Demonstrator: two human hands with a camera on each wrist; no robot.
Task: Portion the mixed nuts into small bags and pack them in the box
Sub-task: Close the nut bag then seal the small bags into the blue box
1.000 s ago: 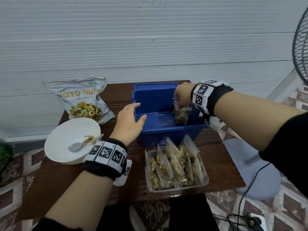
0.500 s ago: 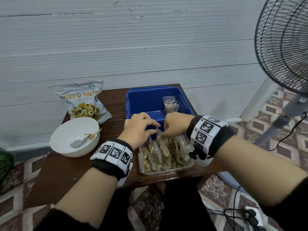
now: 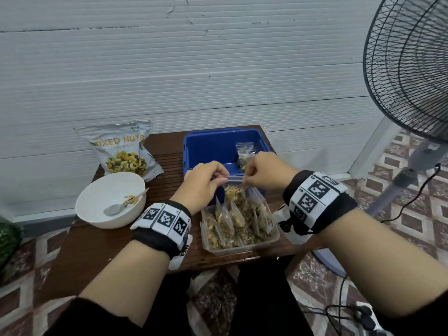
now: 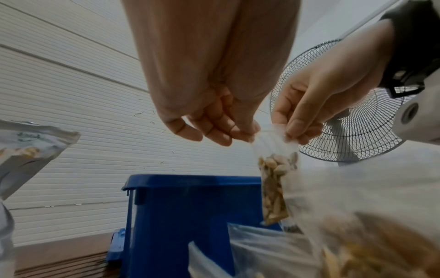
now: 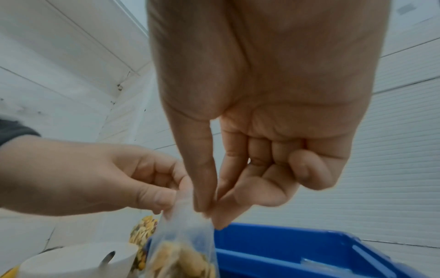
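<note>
While both hands pinch its top edge, the left hand at the left corner and the right hand at the right, the small bag hangs over the tray, with the blue box just beyond, equally near both hands.

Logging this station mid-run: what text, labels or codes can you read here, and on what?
"MIXED NUTS": orange letters on the silver pouch.
Smaller line beneath it and the round logo at the pouch's top: too blurred to read.
Wristbands: black-and-white square marker codes with tiny unreadable characters.
Nothing readable on the blue box.
</note>
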